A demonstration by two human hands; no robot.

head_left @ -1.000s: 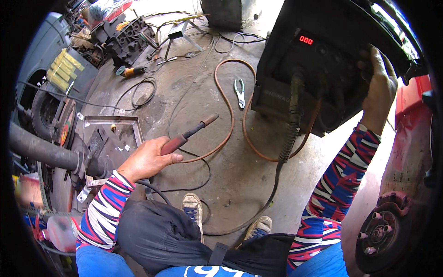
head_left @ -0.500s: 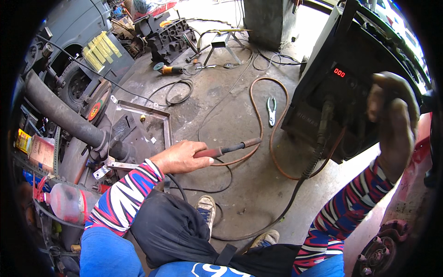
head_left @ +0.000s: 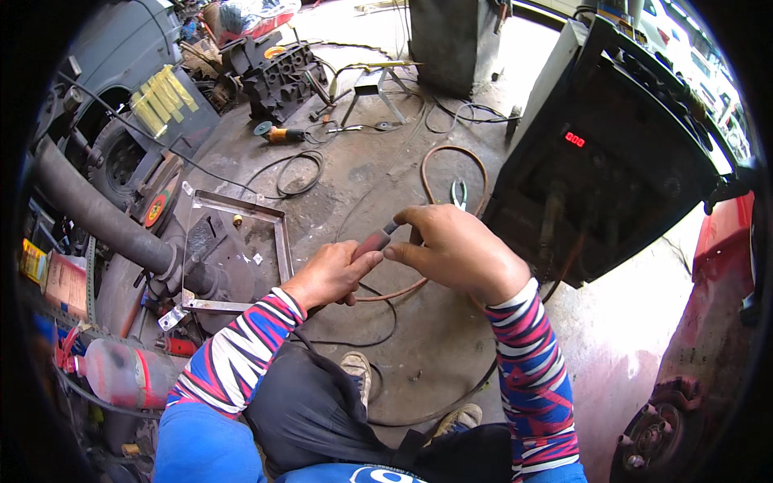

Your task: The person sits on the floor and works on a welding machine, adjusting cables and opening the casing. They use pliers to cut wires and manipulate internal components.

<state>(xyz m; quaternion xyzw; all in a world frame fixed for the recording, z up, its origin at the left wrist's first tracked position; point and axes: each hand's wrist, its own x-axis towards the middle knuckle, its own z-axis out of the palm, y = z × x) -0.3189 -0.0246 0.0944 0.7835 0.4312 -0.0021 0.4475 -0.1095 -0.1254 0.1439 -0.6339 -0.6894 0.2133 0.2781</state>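
My left hand (head_left: 338, 274) is closed around the red handle (head_left: 370, 242) of a welding torch. My right hand (head_left: 443, 245) reaches over the torch's front end, thumb and curled fingers at its dark neck (head_left: 390, 228), hiding the tip. Below them a brown cable (head_left: 414, 286) loops across the concrete floor, with green-handled pliers (head_left: 457, 193) lying beside it. At the right stands a black welding machine (head_left: 620, 185) with a red lit display (head_left: 575, 138) and hoses at its front. A square metal frame (head_left: 282, 245) lies to the left of my hands.
An engine block (head_left: 278, 88), angle grinder (head_left: 278, 133) and metal stand (head_left: 374, 84) sit farther back, before a grey pillar (head_left: 451, 48). Along the left are a vehicle (head_left: 121, 40), thick pipe (head_left: 97, 201) and plastic bottle (head_left: 121, 370). A red part with a wheel hub (head_left: 648, 435) is at lower right.
My right hand has left the welding machine and come down leftward to the torch's front end. My left hand still holds the torch, now a little farther right.
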